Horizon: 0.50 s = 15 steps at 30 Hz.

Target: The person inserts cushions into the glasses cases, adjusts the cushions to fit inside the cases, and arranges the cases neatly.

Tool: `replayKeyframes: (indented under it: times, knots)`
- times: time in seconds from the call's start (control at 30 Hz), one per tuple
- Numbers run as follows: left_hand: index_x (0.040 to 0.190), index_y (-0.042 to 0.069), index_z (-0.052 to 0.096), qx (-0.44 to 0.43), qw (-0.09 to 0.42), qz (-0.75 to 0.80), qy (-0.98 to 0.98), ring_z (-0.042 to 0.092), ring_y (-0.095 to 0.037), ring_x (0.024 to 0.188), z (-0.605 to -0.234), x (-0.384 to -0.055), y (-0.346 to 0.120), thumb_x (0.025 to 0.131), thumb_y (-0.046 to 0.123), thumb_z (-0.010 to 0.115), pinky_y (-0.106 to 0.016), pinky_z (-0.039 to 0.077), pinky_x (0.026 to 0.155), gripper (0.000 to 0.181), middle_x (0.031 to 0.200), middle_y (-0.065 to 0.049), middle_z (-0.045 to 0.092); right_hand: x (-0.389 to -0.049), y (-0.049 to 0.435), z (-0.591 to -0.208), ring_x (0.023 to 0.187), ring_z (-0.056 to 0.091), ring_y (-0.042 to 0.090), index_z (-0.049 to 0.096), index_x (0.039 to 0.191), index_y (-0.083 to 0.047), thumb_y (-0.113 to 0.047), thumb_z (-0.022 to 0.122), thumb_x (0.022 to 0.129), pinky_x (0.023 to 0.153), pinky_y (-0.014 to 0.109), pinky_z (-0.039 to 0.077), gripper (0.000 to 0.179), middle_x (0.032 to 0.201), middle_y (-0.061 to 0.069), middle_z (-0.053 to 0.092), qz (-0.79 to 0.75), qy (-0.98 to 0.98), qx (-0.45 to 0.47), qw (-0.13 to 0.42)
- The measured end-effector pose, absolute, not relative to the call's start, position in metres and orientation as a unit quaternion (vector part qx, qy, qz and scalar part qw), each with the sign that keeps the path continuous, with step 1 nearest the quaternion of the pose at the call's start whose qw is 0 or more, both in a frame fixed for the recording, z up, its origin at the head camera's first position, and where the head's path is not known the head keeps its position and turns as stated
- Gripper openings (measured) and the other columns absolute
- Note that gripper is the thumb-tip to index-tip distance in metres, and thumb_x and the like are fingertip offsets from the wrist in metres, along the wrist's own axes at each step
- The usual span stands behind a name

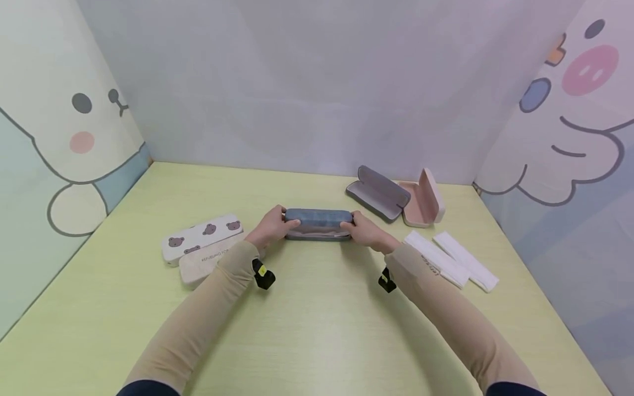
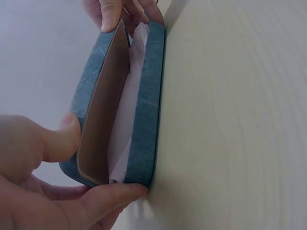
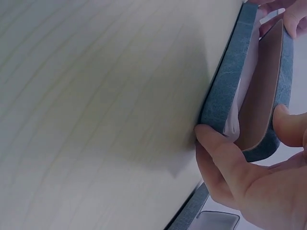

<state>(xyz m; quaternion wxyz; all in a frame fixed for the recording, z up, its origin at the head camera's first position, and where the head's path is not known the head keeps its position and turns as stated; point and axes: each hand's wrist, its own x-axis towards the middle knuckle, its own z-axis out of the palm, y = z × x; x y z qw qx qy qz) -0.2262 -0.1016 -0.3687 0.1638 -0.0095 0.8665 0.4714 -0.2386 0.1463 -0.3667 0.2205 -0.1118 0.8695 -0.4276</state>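
A blue glasses case (image 1: 318, 218) with a partly raised lid is held at both ends, low over the middle of the table. My left hand (image 1: 271, 226) grips its left end, thumb on the lid edge and fingers at the base. At the right end my right hand (image 1: 367, 231) grips it the same way. Inside the case lies a folded white sheet (image 2: 127, 110), which looks like cloth or tissue, along the lower half. The brown inner lining of the lid shows in both wrist views.
Behind to the right stand an open grey case (image 1: 378, 192) and an open pink case (image 1: 421, 203). Two folded white strips (image 1: 465, 261) lie beside my right forearm. By my left forearm are a bear-print case (image 1: 203, 236) and a cream case (image 1: 208, 261).
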Motion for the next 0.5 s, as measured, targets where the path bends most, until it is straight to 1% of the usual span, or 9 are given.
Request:
replayKeyframes:
  times: [0.07,0.13,0.23,0.3,0.37,0.4,0.5]
  knots:
    - [0.135,-0.004,0.034,-0.004,0.160,0.469,0.868,0.046,-0.023,0.092,-0.3682,-0.2255,-0.1018,0.099,0.026,0.054,-0.029,0.039,0.073,0.051,0.121,-0.020,0.049,-0.2377,0.1460,-0.3669,0.060,0.031,0.016,0.034,0.095,-0.004,-0.018,0.036,0.104,0.061,0.028,0.032,0.018,0.073,0.004,0.033,-0.426,0.871,-0.108,0.219]
    - [0.136,-0.004,0.034,-0.006,0.158,0.474,0.866,0.047,-0.024,0.096,-0.3679,-0.2248,-0.1015,0.098,0.025,0.054,-0.030,0.041,0.075,0.052,0.124,-0.021,0.049,-0.2375,0.1454,-0.3675,0.066,0.033,0.018,0.034,0.106,0.001,-0.018,0.036,0.104,0.063,0.029,0.032,0.020,0.080,0.007,0.034,-0.421,0.874,-0.105,0.217]
    - [0.136,-0.003,0.034,-0.013,0.154,0.478,0.865,0.049,-0.026,0.103,-0.3680,-0.2236,-0.1003,0.098,0.025,0.054,-0.033,0.043,0.081,0.051,0.128,-0.022,0.048,-0.2370,0.1443,-0.3676,0.077,0.037,0.021,0.031,0.125,0.008,-0.019,0.036,0.104,0.068,0.030,0.033,0.034,0.093,0.012,0.036,-0.410,0.881,-0.101,0.214]
    - [0.134,-0.003,0.036,-0.019,0.151,0.479,0.865,0.050,-0.028,0.111,-0.3689,-0.2232,-0.0991,0.098,0.024,0.055,-0.036,0.044,0.089,0.050,0.131,-0.022,0.048,-0.2363,0.1433,-0.3677,0.086,0.039,0.023,0.029,0.132,0.011,-0.019,0.036,0.104,0.073,0.031,0.033,0.041,0.101,0.015,0.038,-0.400,0.886,-0.101,0.210]
    - [0.134,-0.003,0.036,-0.022,0.147,0.476,0.867,0.049,-0.031,0.118,-0.3703,-0.2227,-0.0982,0.097,0.024,0.056,-0.040,0.044,0.098,0.049,0.134,-0.023,0.048,-0.2351,0.1422,-0.3674,0.092,0.040,0.025,0.025,0.136,0.012,-0.019,0.036,0.104,0.076,0.032,0.033,0.046,0.106,0.017,0.039,-0.393,0.890,-0.101,0.208]
    - [0.134,-0.004,0.037,-0.022,0.144,0.473,0.869,0.049,-0.031,0.122,-0.3710,-0.2226,-0.0978,0.097,0.023,0.056,-0.042,0.043,0.101,0.050,0.135,-0.023,0.047,-0.2343,0.1416,-0.3672,0.092,0.040,0.026,0.024,0.137,0.013,-0.018,0.036,0.104,0.076,0.033,0.034,0.047,0.107,0.018,0.040,-0.391,0.891,-0.101,0.207]
    - [0.135,-0.004,0.036,-0.022,0.136,0.466,0.874,0.046,-0.034,0.128,-0.3727,-0.2217,-0.0962,0.096,0.022,0.057,-0.044,0.040,0.107,0.052,0.138,-0.024,0.046,-0.2328,0.1397,-0.3678,0.095,0.043,0.028,0.023,0.137,0.016,-0.016,0.037,0.104,0.079,0.034,0.036,0.048,0.116,0.024,0.045,-0.382,0.897,-0.102,0.199]
